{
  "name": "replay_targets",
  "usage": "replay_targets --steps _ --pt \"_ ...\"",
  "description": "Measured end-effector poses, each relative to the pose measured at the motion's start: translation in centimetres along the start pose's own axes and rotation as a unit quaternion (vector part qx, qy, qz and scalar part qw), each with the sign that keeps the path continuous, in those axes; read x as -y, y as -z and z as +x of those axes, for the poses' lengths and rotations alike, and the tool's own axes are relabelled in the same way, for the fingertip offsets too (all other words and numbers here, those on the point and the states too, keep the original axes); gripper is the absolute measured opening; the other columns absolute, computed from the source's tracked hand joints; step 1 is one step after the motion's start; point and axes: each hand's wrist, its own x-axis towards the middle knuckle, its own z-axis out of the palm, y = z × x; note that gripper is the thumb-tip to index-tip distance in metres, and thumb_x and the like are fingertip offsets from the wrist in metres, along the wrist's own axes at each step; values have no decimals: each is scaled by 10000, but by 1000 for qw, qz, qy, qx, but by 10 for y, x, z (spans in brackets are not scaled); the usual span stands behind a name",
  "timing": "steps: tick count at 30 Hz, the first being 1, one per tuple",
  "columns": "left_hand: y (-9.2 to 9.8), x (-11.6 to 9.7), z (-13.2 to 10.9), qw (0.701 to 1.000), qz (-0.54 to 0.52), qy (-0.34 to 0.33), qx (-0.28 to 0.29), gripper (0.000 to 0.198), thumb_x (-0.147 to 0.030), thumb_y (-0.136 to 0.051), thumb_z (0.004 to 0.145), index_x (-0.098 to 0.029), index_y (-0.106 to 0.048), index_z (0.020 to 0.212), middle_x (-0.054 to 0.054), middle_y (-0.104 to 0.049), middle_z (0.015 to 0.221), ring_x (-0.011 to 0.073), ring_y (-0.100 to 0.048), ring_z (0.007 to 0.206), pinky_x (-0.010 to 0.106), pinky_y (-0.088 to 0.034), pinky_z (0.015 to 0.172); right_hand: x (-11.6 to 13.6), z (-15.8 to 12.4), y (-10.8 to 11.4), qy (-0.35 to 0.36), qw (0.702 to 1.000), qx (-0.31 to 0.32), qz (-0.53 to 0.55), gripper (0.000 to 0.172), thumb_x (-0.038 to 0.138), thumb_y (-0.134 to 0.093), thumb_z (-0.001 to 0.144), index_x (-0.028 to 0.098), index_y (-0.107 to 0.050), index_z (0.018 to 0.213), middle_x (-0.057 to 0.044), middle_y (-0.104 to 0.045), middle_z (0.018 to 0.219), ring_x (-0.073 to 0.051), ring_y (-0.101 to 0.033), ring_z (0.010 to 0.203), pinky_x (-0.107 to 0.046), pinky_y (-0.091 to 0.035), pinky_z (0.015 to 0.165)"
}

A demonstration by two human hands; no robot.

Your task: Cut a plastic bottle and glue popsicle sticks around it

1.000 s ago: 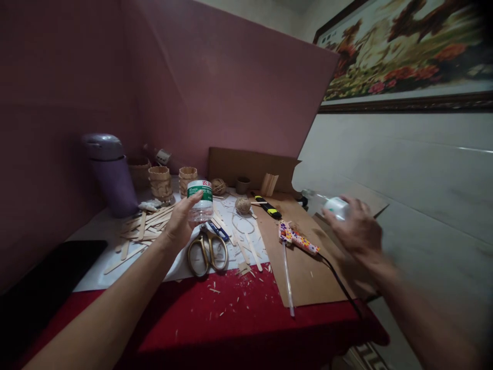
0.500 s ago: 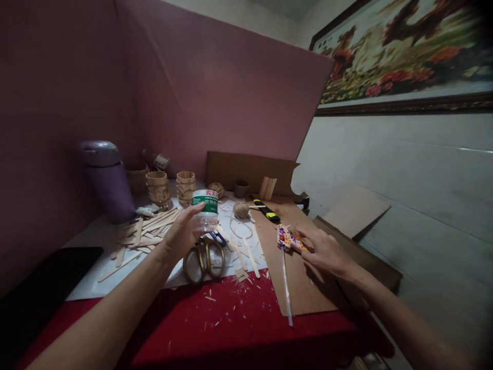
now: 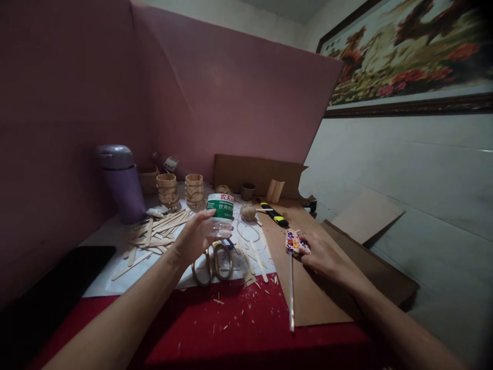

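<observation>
My left hand (image 3: 195, 234) is wrapped round a cut-off clear plastic bottle (image 3: 221, 215) with a green and white label, held above the table. On the right, my right hand (image 3: 321, 255) grips a flower-patterned glue gun (image 3: 295, 242) over the cardboard sheet. A long translucent glue stick (image 3: 291, 293) sticks out of the gun towards me. Below the bottle lie scissors (image 3: 203, 270) with gold-coloured handles, their blades hidden. A ball of twine (image 3: 247, 212) and a black and yellow utility knife (image 3: 274, 213) lie between the two hands, farther back.
Wooden craft sticks (image 3: 157, 231) lie heaped on white paper at the left. Behind them stand two stick-covered cups (image 3: 167, 190) and a purple tumbler (image 3: 122, 180). A brown cup (image 3: 248, 191) and a panel of joined sticks (image 3: 275, 190) stand before upright cardboard (image 3: 254, 169). Wood scraps litter the red cloth (image 3: 200, 329).
The view has shifted slightly, so most things sit farther right. The bottle remains in my left hand and its label has turned a little. My right hand still holds the glue gun.
</observation>
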Motion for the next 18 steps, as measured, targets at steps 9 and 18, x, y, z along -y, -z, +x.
replay_targets --steps 9,18 --pt "2 3 1 999 6 -11 31 399 -355 -760 639 -111 -704 950 150 -753 888 242 -707 741 331 -564 665 4 -15 14 -44 997 21 57 406 140 -515 577 140 -716 930 -118 -681 984 -274 -615 919 -344 -451 800" --pt "7 5 5 997 10 -16 75 349 -309 -716 731 -100 -678 1008 110 -760 846 222 -713 776 301 -559 692 -2 -14 17 -176 891 0 418 197 310 -631 645 180 -634 793 38 -517 552 -124 -451 480 -237 -327 460"
